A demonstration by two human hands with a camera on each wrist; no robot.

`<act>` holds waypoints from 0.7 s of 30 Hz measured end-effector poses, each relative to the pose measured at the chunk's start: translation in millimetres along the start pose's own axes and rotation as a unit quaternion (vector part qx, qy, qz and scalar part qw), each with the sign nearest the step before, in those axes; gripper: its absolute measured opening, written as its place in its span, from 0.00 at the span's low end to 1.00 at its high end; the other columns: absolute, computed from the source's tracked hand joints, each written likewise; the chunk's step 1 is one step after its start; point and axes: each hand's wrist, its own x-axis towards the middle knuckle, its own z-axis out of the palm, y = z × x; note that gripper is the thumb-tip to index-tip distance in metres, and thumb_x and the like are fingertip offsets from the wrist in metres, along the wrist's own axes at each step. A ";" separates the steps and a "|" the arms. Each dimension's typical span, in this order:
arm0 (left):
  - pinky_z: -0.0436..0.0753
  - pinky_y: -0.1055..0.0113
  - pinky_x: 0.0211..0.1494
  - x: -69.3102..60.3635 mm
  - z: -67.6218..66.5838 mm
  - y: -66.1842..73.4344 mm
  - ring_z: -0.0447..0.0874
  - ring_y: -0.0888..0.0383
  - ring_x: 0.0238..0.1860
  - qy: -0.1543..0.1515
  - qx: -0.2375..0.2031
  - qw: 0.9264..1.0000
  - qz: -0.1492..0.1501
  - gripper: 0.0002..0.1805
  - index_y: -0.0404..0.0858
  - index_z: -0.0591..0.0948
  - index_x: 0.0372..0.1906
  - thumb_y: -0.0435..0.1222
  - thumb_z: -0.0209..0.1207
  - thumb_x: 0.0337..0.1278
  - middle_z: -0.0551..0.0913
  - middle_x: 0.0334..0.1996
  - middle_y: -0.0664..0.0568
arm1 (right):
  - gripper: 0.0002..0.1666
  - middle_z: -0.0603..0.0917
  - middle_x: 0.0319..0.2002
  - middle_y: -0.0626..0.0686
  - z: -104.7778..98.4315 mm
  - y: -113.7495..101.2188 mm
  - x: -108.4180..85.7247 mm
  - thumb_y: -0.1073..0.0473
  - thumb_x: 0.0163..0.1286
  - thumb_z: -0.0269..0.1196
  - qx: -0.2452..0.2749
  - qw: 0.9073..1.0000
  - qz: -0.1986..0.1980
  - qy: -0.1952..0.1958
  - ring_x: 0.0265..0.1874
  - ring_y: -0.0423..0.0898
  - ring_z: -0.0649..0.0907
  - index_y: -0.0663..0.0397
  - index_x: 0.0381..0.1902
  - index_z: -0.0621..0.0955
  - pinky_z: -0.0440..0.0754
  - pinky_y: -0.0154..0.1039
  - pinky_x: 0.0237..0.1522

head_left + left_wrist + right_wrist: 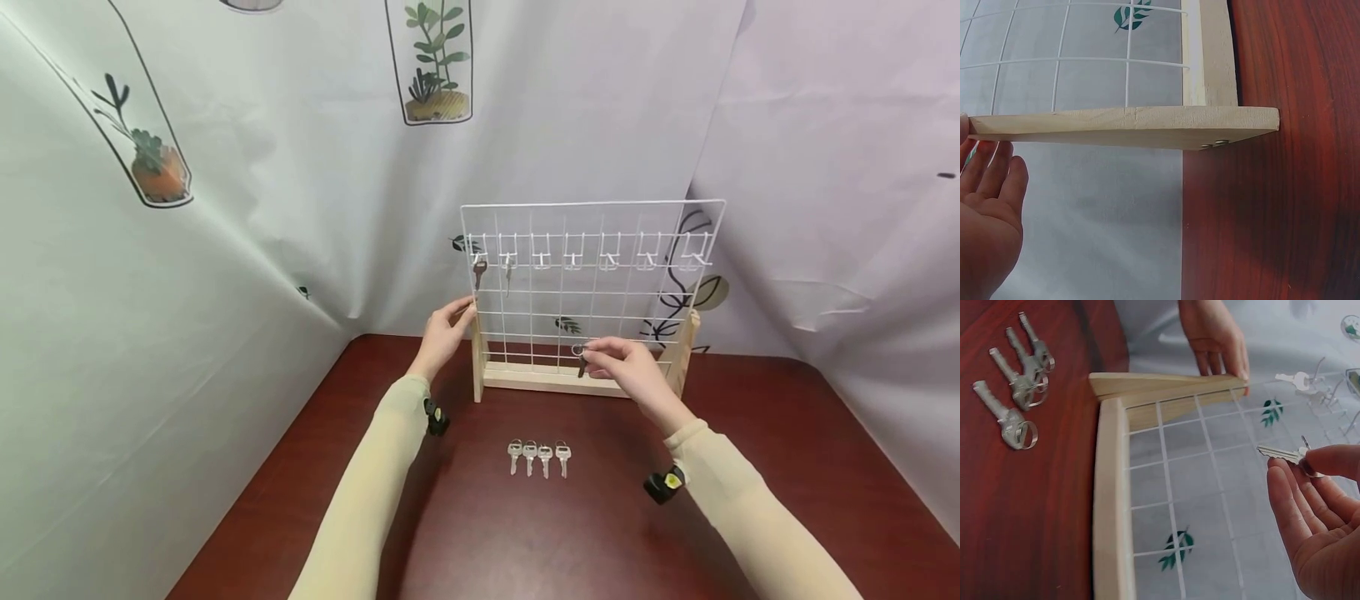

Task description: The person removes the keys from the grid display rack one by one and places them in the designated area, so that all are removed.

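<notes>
right hand (628,367), fingertips clamped on a toothed metal key (1280,454), hovers near the far edge of the tabletop (465,533), facing a white wire grid (562,292); left hand (442,335) pinches its pale wooden post (477,358).

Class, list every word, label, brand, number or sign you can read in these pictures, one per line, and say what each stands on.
No text can be read in any view.
Table keys: any marking is too small or blurred to read.
Held key in the right hand: the same.
Hanging keys: the same.
Yellow patches on the wrist devices: too small to read.
Backdrop: plant drawings, no legible words.
</notes>
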 end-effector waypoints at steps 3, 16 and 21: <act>0.76 0.51 0.67 -1.9 1.0 -2.7 0.80 0.49 0.62 0.000 0.000 1.000 0.000 0.23 0.40 0.78 0.67 0.44 0.57 0.74 0.81 0.62 0.46 | 0.20 0.86 0.47 0.62 -0.6 8.3 -6.3 0.62 0.73 0.63 0.000 1.000 0.010 -0.005 0.35 0.40 0.87 0.75 0.54 0.79 0.88 0.38 0.46; 0.76 0.52 0.67 -0.3 0.2 -1.1 0.79 0.50 0.62 0.002 -0.006 1.000 -0.008 0.25 0.40 0.78 0.68 0.47 0.57 0.74 0.81 0.62 0.47 | 0.18 0.87 0.41 0.62 1.1 39.3 -17.3 0.66 0.72 0.63 0.003 0.999 0.039 -0.033 0.33 0.42 0.87 0.80 0.52 0.78 0.89 0.47 0.44; 0.76 0.53 0.67 0.6 0.5 -0.3 0.79 0.51 0.62 0.005 -0.006 1.000 -0.003 0.24 0.41 0.78 0.67 0.46 0.57 0.74 0.82 0.61 0.46 | 0.18 0.86 0.41 0.63 5.2 52.7 -22.8 0.67 0.73 0.62 0.003 0.997 0.051 -0.057 0.33 0.45 0.86 0.80 0.51 0.78 0.89 0.48 0.43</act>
